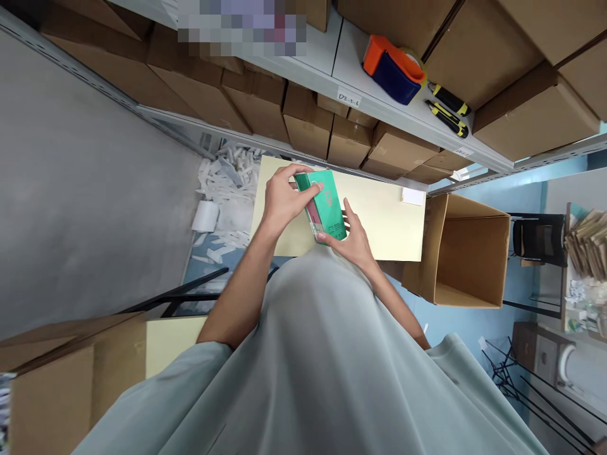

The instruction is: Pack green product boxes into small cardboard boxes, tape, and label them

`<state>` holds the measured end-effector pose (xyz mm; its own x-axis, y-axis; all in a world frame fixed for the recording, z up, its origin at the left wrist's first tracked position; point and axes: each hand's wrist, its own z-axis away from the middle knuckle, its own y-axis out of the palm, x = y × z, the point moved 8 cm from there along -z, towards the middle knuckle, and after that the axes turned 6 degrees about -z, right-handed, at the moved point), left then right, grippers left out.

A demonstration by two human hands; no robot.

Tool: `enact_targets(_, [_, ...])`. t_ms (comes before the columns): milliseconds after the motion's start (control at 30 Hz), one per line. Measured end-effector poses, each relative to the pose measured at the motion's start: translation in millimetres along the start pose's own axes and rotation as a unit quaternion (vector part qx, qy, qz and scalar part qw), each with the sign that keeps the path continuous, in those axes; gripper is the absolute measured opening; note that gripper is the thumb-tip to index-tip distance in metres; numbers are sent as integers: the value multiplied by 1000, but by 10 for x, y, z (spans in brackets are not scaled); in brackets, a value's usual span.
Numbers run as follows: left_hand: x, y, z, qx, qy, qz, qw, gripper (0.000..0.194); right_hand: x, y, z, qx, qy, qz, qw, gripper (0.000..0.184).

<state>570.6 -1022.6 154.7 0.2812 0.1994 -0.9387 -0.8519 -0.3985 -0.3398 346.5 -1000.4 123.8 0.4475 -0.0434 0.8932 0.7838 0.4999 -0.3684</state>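
Both my hands hold a small green carton (327, 205) with a pinkish side, just above a pale yellow table top (384, 215). My left hand (283, 197) grips the carton's upper end, fingers curled over its top edge. My right hand (353, 239) supports the lower end from beneath, thumb on the near corner and fingers along the far side. The carton is tilted, its long face turned up toward me.
An open, empty cardboard box (467, 253) lies on its side right of the table. Shelves above carry closed brown boxes (303, 123), an orange-and-blue tape dispenser (393, 69) and two yellow-black utility knives (448, 109). Paper scraps (227, 189) litter the floor at left.
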Motion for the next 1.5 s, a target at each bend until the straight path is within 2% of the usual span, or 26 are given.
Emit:
enact_targets(100, [-123, 8, 54, -13, 10, -29, 999, 36, 21, 45, -45, -8, 1, 69, 998, 127])
enact_targets(167, [-129, 7, 68, -4, 7, 2, 1000, 47, -33, 46, -85, -12, 4, 32, 999, 126])
enact_targets(233, [-30, 9, 74, 23, -19, 72, 997, 65, -117, 30, -117, -6, 8, -61, 998, 127])
enact_targets(333, [265, 98, 162, 106, -114, 168, 973, 86, -234, -15, -125, 6, 22, -202, 979, 132])
enact_targets(400, [434, 232, 323, 185, -180, 203, 945, 85, -288, -36, -107, 8, 35, -262, 964, 135])
enact_targets(500, [520, 479, 654, 295, -233, 240, 895, 76, -334, -20, -74, 12, 52, -320, 946, 134])
enact_targets(567, [522, 602, 835, 321, -247, 258, 877, 76, -353, 7, -62, 19, 57, -337, 940, 132])
enact_targets(700, [603, 672, 961, 268, -266, 249, 892, 83, -396, -7, -112, 36, 63, -312, 947, 141])
enact_targets(833, [685, 563, 877, 186, -234, 152, 942, 83, -360, -255, -331, -15, 50, -239, 970, 150])
enact_targets(900, [664, 478, 829, 133, -206, 98, 964, 80, -266, -367, -506, -30, 32, -208, 977, 143])
enact_targets(1000, [619, 435, 849, 89, -216, 78, 969, 78, -72, -438, -795, -30, -6, -147, 989, 120])
enact_targets(1133, [600, 477, 901, 77, -258, 198, 943, 79, 164, -427, -1013, -48, -65, -35, 996, 77])
enact_targets(1200, [686, 448, 880, 52, -289, 271, 917, 66, 267, -419, -989, -76, -90, 2, 993, 64])
enact_targets(1267, [851, 429, 855, 34, -354, 339, 871, 43, 389, -395, -886, -103, -121, 30, 987, 60])
enact_targets(1300, [930, 435, 839, 36, -388, 369, 844, 39, 457, -362, -820, -108, -138, 44, 984, 59])
enact_targets(1333, [990, 446, 813, 46, -415, 394, 819, 44, 527, -306, -752, -101, -157, 59, 981, 58])
enact_targets(1400, [1048, 440, 712, 66, -432, 431, 790, 55, 665, -115, -622, -48, -202, 90, 974, 53])
enact_targets(1500, [1058, 352, 513, 72, -410, 455, 787, 61, 792, 262, -432, 73, -265, 116, 954, 37])
